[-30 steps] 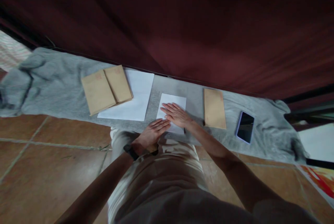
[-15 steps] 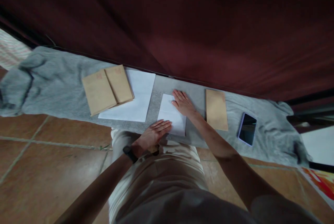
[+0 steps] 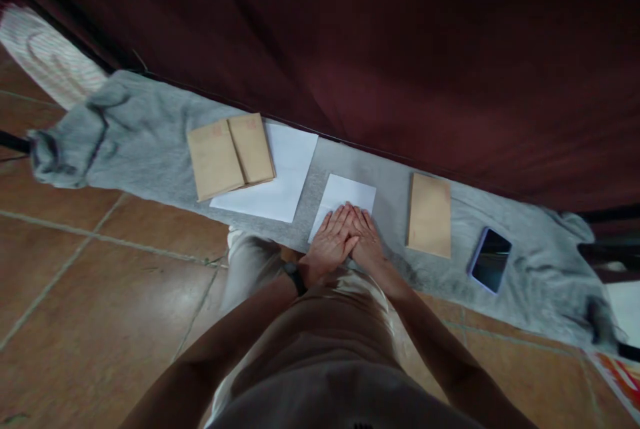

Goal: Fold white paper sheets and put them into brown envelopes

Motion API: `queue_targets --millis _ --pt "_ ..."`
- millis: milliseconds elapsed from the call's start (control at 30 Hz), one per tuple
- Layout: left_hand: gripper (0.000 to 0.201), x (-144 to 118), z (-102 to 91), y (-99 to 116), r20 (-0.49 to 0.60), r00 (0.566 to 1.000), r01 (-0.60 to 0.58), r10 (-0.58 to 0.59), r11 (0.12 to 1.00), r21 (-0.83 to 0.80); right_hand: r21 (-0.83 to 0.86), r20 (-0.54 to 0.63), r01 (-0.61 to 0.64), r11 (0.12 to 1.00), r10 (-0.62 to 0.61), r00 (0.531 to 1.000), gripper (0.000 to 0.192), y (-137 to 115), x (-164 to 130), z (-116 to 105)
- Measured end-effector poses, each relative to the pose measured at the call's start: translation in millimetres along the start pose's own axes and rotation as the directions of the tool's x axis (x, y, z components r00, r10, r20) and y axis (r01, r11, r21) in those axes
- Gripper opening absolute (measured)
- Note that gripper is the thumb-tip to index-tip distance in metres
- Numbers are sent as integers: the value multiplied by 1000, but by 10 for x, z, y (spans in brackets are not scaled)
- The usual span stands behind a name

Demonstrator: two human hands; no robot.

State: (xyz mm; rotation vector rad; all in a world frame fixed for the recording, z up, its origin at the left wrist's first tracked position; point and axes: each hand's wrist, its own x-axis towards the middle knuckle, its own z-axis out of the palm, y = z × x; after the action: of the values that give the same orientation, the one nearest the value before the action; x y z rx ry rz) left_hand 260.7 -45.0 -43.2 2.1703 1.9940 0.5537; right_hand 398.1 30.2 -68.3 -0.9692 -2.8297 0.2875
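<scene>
A white sheet of paper (image 3: 349, 187), apparently folded, lies on the grey cloth in front of me. My left hand (image 3: 330, 239) is flat on its near part, fingers stretched out and pointing away from me. Beside it, my right hand (image 3: 367, 239) also lies flat on the paper, and the fingers of the two hands meet and partly overlap. Neither hand grips anything. The near edge of the paper is hidden under my palms. A dark watch band circles my left wrist.
Larger white paper (image 3: 290, 176) lies to the left, partly under brown envelopes (image 3: 215, 159). Another brown envelope (image 3: 430, 216) and a phone (image 3: 491, 259) rest to the right. Grey cloth (image 3: 145, 142) covers the narrow bench. A dark red curtain (image 3: 400, 69) hangs behind it.
My right hand has come down from the paper's far right edge to its near part. My left hand has shifted rightward and now touches it. The camera view has shifted slightly.
</scene>
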Motion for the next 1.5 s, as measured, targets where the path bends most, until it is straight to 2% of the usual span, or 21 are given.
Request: queue_targets --millis 67,167,400,767,867,967,1067,1167,1367,1500 --pt "70 51 73 14 3 1000 6 -6 1000 28 -24 0 -6 1000 6 1000 69 1 2 25" --pt "78 5 94 -89 6 1000 -2 1 998 64 -26 -35 -25 999 24 999 64 -13 -10 47" --pt "78 -168 2 -319 36 999 29 -35 990 139 -16 -90 -46 999 44 995 57 4 -139 6" --pt "77 -419 -174 -586 39 998 38 -47 981 188 -46 -148 -39 998 32 988 63 137 -527 -18" --pt "77 -477 -232 -644 46 999 8 -16 985 173 -57 -149 -38 998 29 988 64 173 -614 -45" --pt "75 -503 -282 -627 107 991 -93 78 985 144 -59 -118 -10 998 3 993 63 201 -678 -103" --pt "62 -492 -313 -564 177 975 -158 134 979 129 -49 -51 62 997 -65 997 61 210 -709 -175" --pt "56 -437 -341 -515 232 962 -181 147 974 136 -42 -21 92 995 -93 995 61 202 -713 -230" --pt "51 -287 -459 -493 330 929 -231 170 961 155 -22 -44 83 996 -84 995 59 165 -699 -253" --pt "45 -216 -488 -507 295 942 -202 158 971 126 16 -73 75 997 -74 995 58 159 -691 -243"
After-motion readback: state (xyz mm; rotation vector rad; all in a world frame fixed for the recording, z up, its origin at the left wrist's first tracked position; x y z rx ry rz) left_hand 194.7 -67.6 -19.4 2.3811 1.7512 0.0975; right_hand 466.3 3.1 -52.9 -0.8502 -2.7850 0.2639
